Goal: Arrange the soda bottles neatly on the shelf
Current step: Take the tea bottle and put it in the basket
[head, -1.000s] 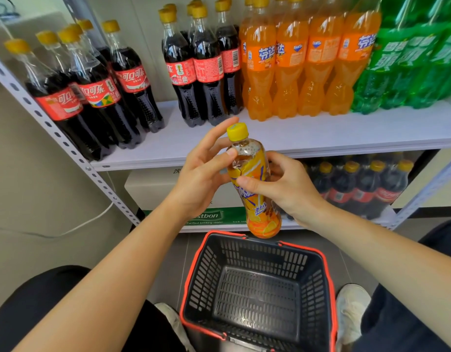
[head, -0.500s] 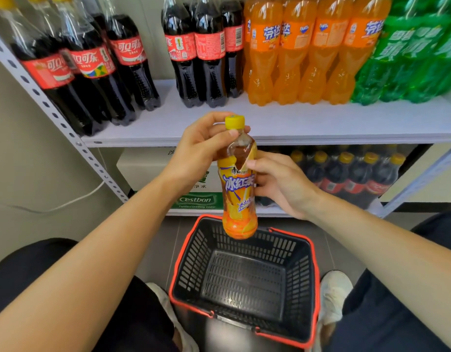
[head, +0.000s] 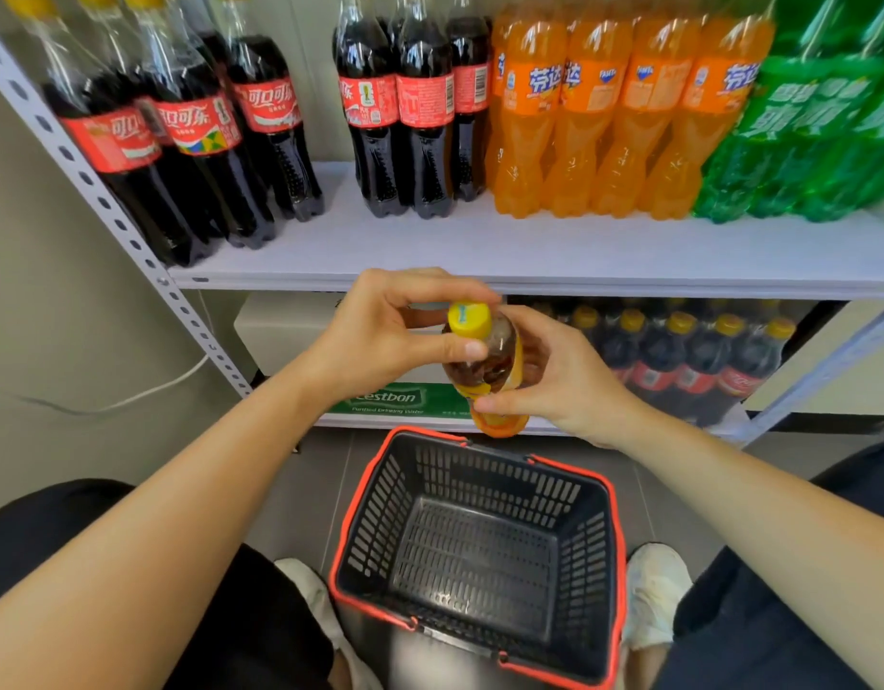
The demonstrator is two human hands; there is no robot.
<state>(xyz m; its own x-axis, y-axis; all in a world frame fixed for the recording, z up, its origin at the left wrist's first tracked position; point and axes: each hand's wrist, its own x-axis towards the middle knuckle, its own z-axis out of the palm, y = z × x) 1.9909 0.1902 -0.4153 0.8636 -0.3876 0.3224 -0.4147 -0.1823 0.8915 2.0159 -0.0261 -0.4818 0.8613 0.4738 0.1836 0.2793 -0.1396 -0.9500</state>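
While I hold the tea bottle [head: 485, 363] before the shelf's [head: 579, 251] front edge, above the basket [head: 380, 510] on the floor, my left grip [head: 375, 336] pinches its neck under the yellow cap [head: 469, 318] and my right grip [head: 574, 385] curls round its body. On the shelf stand cola bottles [head: 420, 117] marked 可口可乐, orange bottles [head: 594, 122] reading "Fanta", then green bottles [head: 803, 141]. Under the shelf sits a "Cestbon" box [head: 385, 398]. Against 0.5 s ago, the bottle has tipped cap-first toward me, hiding its label.

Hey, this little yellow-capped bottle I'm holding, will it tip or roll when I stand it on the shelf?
The bottle looks mostly full of dark drink, so probably heavy for its size and fairly steady upright. It is slim and round-bodied, so a nudge might tip it, and it would likely roll.
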